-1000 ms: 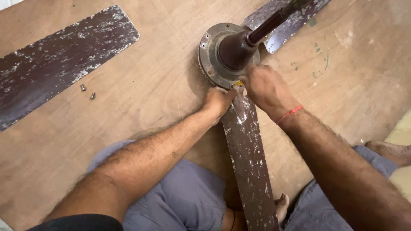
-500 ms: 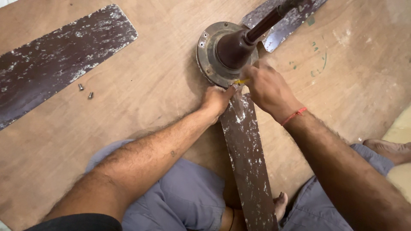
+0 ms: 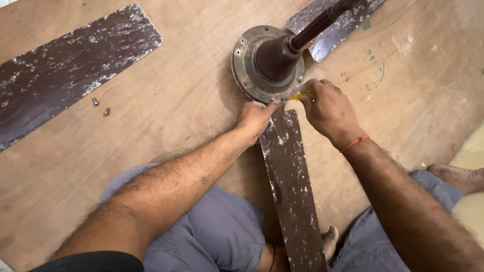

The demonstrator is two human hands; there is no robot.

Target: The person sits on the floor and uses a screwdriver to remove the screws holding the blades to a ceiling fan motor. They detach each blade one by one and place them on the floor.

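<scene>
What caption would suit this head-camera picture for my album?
Left hand steadies a worn brown fan blade while right hand works a yellow-handled tool at the motor hub.

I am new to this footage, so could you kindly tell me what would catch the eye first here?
A brown ceiling fan motor hub lies at top centre of a wooden floor. The left hand steadies a worn blade at its rim while the right hand works a yellow-handled tool there. A detached blade and two loose screws lie at the left.

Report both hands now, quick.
Left hand: fingers pressing the near fan blade at the motor hub.
Right hand: closed on a yellow-handled tool.
</scene>
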